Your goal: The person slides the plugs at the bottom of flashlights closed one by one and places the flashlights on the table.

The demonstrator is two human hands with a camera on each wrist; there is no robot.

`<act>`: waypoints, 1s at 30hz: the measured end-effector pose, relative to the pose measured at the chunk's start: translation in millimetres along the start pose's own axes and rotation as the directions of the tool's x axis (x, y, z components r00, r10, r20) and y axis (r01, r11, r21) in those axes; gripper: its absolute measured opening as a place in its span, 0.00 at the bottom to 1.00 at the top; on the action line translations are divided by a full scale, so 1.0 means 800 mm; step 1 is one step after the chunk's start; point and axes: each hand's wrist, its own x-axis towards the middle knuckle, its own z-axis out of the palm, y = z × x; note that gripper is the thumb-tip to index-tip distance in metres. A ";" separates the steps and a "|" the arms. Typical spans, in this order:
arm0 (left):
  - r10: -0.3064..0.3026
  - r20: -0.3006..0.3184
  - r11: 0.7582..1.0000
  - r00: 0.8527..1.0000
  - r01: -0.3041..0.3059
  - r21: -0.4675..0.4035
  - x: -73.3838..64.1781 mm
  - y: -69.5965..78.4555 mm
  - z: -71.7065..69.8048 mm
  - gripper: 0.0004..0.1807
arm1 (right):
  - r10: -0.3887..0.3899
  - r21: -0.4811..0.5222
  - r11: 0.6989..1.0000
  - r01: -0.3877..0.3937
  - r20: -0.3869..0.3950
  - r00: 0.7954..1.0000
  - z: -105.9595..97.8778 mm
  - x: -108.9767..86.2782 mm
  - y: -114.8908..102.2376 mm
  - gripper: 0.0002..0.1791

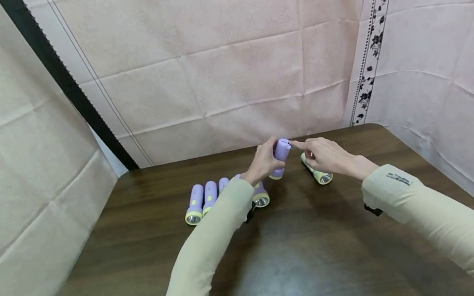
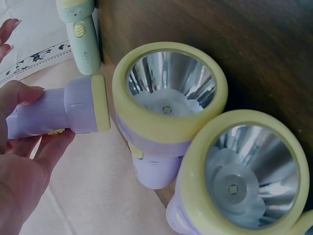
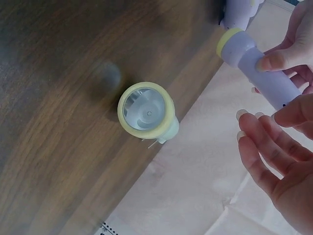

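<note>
My left hand (image 1: 262, 163) grips a purple flashlight (image 1: 282, 150) around its barrel, raised over the back of the table. Its yellow-rimmed head points downward in the head view, the tail end upward. In the left wrist view the thumb lies on one side of the barrel and fingers on the other, near a yellow switch (image 2: 56, 131). My right hand (image 1: 325, 155) reaches to the tail end with one extended finger; in the right wrist view a fingertip is right at that end, while the other fingers (image 3: 264, 142) are loosely bent. A green flashlight (image 1: 322, 177) lies below the right hand.
Several purple flashlights (image 1: 195, 204) lie in a row left of centre, partly hidden by my left arm; one (image 1: 261, 198) shows beside the wrist. The brown table (image 1: 289, 271) ends at the back against a hanging pale cloth (image 1: 228, 79).
</note>
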 end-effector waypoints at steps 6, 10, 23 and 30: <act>-0.008 0.000 1.000 1.000 0.008 0.013 -0.002 0.003 0.004 0.29 | -0.008 0.003 1.000 0.008 -0.004 1.000 0.003 -0.002 0.001 0.32; -0.011 -0.009 1.000 1.000 0.011 0.015 -0.001 0.004 0.002 0.29 | -0.019 -0.003 1.000 0.019 -0.014 1.000 0.002 0.000 0.001 0.32; -0.009 0.015 1.000 1.000 0.009 -0.003 0.000 0.011 0.004 0.29 | -0.007 -0.013 1.000 0.007 0.002 1.000 0.002 0.003 0.002 0.32; 0.010 0.006 1.000 1.000 -0.010 0.016 0.001 0.015 0.005 0.27 | -0.002 -0.017 1.000 0.002 -0.003 1.000 -0.002 0.004 -0.001 0.32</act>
